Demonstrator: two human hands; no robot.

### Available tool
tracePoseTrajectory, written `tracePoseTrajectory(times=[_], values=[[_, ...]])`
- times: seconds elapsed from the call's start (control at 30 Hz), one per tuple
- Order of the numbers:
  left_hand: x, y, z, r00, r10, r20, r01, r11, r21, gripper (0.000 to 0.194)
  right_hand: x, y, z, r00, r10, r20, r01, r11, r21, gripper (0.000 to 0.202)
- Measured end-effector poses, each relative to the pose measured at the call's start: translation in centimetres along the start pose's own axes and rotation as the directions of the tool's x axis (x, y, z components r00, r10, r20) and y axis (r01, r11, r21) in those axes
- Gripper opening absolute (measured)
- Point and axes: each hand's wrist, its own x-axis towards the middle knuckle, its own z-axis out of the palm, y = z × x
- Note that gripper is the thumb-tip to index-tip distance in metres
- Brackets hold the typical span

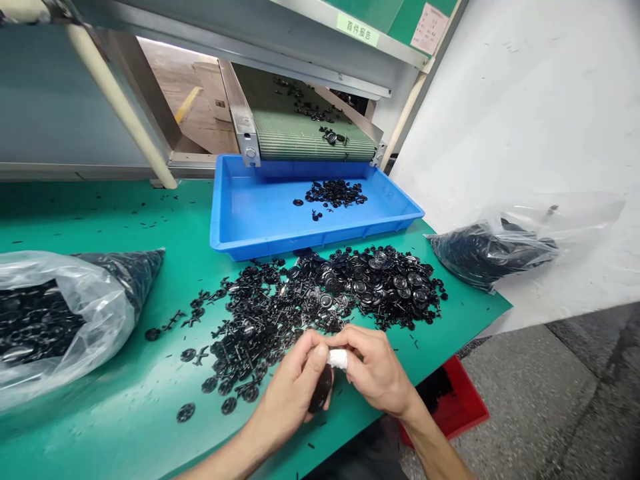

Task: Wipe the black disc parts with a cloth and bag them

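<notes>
My left hand is closed around a round black plastic part, held just above the table's front edge. My right hand meets it at the fingertips, its thumb and fingers pinched together; what lies between them is too hidden to name. A white wrap covers one of the right hand's digits. Just beyond both hands spreads a large heap of black plastic parts, many of them round discs and others thin branching pieces. Some loose discs lie to the left of my hands.
A blue tray holding a small pile of black parts stands behind the heap, under a green conveyor belt carrying more. Clear plastic bags of black parts lie at left and right. A red bin sits below the table edge.
</notes>
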Motion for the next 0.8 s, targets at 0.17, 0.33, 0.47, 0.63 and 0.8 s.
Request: tracePoseTrajectory(times=[0.17, 0.33, 0.47, 0.63, 0.8], values=[[0.1, 0.0, 0.0, 0.999, 0.028, -0.020, -0.028, 0.999, -0.015, 0.035, 0.9, 0.6, 0.8, 0.983, 0.178, 0.040, -0.182, 0.975, 0.124, 0.020], [0.6, 0.3, -0.6, 0.998, -0.028, -0.057, 0.011, 0.958, -0.285, 0.028, 3.9, 1.2, -0.1, 0.998, 0.048, -0.046, -0.060, 0.944, -0.325, 0.040], [0.7, 0.8, -1.2, 0.996, -0.081, -0.037, 0.055, 0.884, -0.465, 0.029, 6.3, 0.9, -0.7, 0.989, 0.098, 0.113, 0.009, 0.715, -0.699, 0.044], [0.6, 1.1, -1.4, 0.999, -0.045, -0.016, 0.028, 0.821, -0.570, 0.024, 7.2, 0.6, -0.9, 0.974, 0.157, 0.163, 0.020, 0.659, -0.752, 0.042], [0.6, 1.1, -1.3, 0.998, -0.051, -0.041, 0.016, 0.793, -0.609, 0.031, 6.6, 1.1, -1.9, 0.994, 0.027, 0.104, 0.035, 0.837, -0.546, 0.030]])
